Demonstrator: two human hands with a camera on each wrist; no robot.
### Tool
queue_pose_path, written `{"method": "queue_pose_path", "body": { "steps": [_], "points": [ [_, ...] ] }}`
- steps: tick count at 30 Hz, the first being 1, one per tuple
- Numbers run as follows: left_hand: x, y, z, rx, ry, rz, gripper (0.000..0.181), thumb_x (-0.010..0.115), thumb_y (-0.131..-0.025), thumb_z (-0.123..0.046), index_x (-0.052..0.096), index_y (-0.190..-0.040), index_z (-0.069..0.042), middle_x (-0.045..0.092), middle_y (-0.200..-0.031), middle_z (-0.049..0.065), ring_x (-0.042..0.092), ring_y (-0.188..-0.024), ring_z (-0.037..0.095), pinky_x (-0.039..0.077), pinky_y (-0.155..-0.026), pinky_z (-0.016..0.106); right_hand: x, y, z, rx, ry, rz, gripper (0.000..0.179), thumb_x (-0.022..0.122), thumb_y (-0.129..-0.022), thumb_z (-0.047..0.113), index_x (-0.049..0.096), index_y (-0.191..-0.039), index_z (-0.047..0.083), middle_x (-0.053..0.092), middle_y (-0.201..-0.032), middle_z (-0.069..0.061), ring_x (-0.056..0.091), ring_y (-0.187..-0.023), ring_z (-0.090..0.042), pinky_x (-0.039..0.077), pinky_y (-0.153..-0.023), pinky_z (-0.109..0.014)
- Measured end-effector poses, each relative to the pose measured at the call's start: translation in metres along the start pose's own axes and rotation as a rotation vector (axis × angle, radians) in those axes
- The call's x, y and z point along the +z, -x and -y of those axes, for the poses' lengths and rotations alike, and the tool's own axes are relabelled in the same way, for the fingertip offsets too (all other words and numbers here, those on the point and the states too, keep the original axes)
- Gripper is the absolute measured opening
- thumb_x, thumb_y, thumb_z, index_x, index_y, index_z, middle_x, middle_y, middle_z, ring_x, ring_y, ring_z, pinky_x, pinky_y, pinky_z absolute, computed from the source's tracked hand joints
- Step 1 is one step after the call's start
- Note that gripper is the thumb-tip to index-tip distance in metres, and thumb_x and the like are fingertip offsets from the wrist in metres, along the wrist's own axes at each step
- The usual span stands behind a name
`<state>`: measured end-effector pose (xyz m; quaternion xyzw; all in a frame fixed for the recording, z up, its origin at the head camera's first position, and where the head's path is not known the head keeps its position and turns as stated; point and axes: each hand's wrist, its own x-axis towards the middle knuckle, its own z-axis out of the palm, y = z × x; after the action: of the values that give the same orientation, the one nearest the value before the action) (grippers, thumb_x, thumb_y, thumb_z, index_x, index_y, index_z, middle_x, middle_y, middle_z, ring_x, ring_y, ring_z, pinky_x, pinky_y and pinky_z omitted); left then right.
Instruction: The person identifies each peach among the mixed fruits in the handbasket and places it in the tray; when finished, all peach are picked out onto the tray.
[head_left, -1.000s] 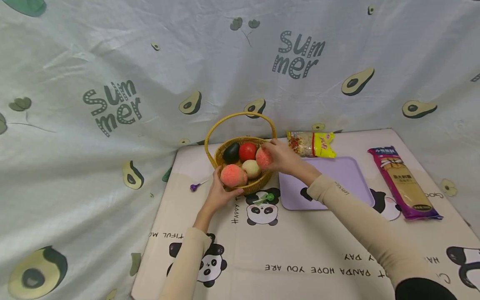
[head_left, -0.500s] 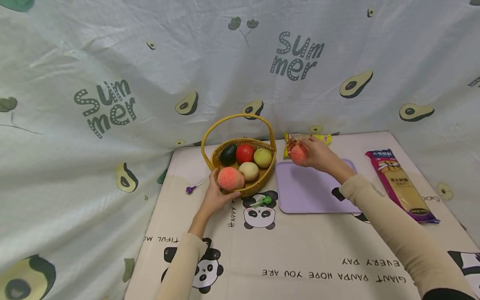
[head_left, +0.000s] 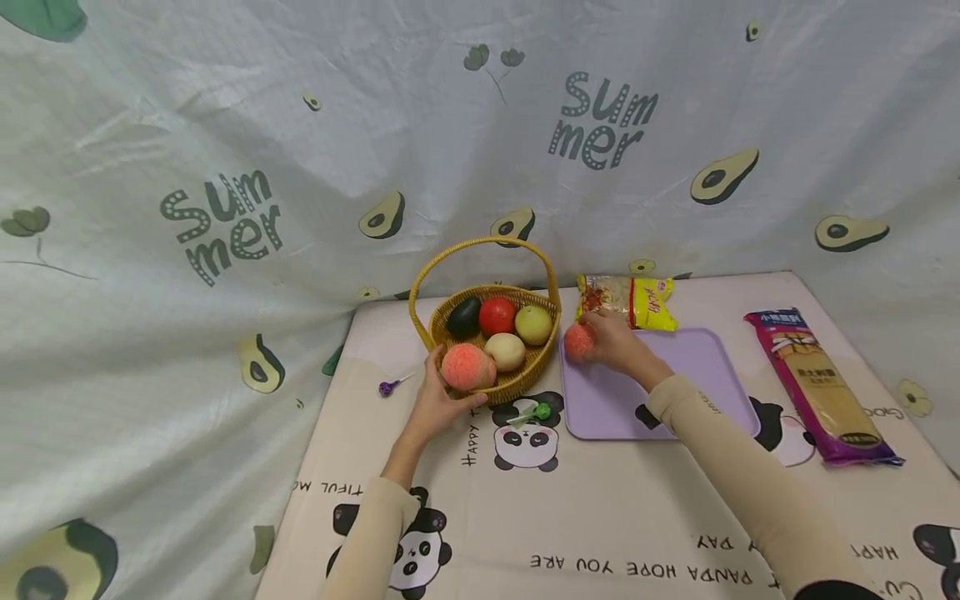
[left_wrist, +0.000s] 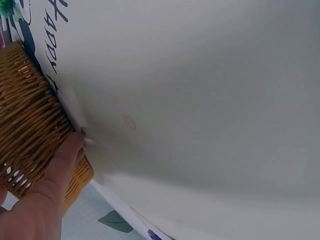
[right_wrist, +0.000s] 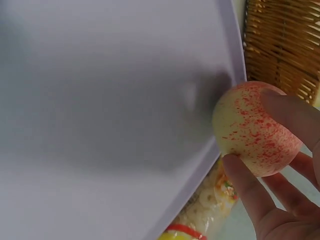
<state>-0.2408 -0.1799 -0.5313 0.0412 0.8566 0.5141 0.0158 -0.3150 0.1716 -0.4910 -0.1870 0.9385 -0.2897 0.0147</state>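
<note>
A peach [head_left: 578, 342], red-speckled on pale yellow, is held in my right hand [head_left: 611, 343]. It sits at the left rim of the lilac tray [head_left: 645, 392]; the right wrist view shows thumb and fingers round the peach [right_wrist: 257, 130]. With my left hand [head_left: 437, 404] I grip the front left side of the wicker basket [head_left: 525, 379], one finger along its woven wall [left_wrist: 30, 120]. Inside the basket lie another peach [head_left: 467, 367], a pale round fruit [head_left: 505, 352], a yellow-green fruit [head_left: 533, 325], a red fruit [head_left: 497, 317] and a dark avocado-like fruit [head_left: 464, 318].
Behind the tray lies a yellow-ended food packet [head_left: 637, 302]. A long purple-and-red noodle packet [head_left: 821, 383] rests at the right. A green lollipop [head_left: 542, 411] lies before the basket, a purple one [head_left: 387, 388] to its left. A printed curtain [head_left: 450, 125] hangs behind the table.
My right hand has lifted the peach out of the basket, carried it right past the yellow packet, then brought it lower to the tray's left side. My left hand stays at the basket.
</note>
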Motion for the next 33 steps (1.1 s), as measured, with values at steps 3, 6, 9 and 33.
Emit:
{"method": "queue_pose_path", "body": {
  "steps": [3, 6, 9, 33],
  "points": [
    [0.002, 0.001, -0.001, 0.002, 0.006, 0.005, 0.123, 0.094, -0.078, -0.028, 0.008, -0.165, -0.014, 0.030, -0.168, 0.017, 0.033, -0.156, 0.036, 0.027, -0.127, 0.059, 0.006, -0.002, 0.002, 0.010, -0.003, -0.010, 0.061, 0.087, -0.082, 0.012, 0.059, -0.133, -0.009, 0.062, -0.132, -0.032, 0.057, -0.122, -0.048, 0.050, -0.105, -0.060],
    [0.002, 0.001, -0.002, 0.000, -0.001, -0.002, 0.123, 0.094, -0.078, -0.029, 0.008, -0.165, -0.015, 0.031, -0.168, 0.017, 0.034, -0.155, 0.036, 0.028, -0.127, 0.059, 0.008, -0.005, 0.003, -0.001, 0.006, -0.020, 0.061, 0.085, -0.082, 0.009, 0.059, -0.133, -0.010, 0.063, -0.130, -0.031, 0.059, -0.120, -0.047, 0.050, -0.104, -0.059],
    [0.002, 0.001, -0.004, -0.002, -0.010, -0.008, 0.123, 0.094, -0.078, -0.031, 0.008, -0.165, -0.017, 0.032, -0.167, 0.017, 0.034, -0.155, 0.037, 0.027, -0.126, 0.060, 0.008, -0.007, 0.005, -0.022, 0.027, -0.029, 0.061, 0.084, -0.082, 0.009, 0.058, -0.134, -0.012, 0.064, -0.132, -0.032, 0.058, -0.122, -0.048, 0.048, -0.106, -0.060],
    [0.001, 0.001, 0.002, 0.004, -0.036, -0.010, 0.124, 0.094, -0.077, -0.033, 0.008, -0.165, -0.016, 0.032, -0.168, 0.016, 0.034, -0.155, 0.036, 0.028, -0.126, 0.060, -0.033, -0.012, 0.086, -0.150, 0.004, 0.050, 0.068, 0.085, -0.087, 0.016, 0.054, -0.147, 0.001, 0.052, -0.149, -0.026, 0.052, -0.137, -0.045, 0.045, -0.114, -0.061]
  ]
}}
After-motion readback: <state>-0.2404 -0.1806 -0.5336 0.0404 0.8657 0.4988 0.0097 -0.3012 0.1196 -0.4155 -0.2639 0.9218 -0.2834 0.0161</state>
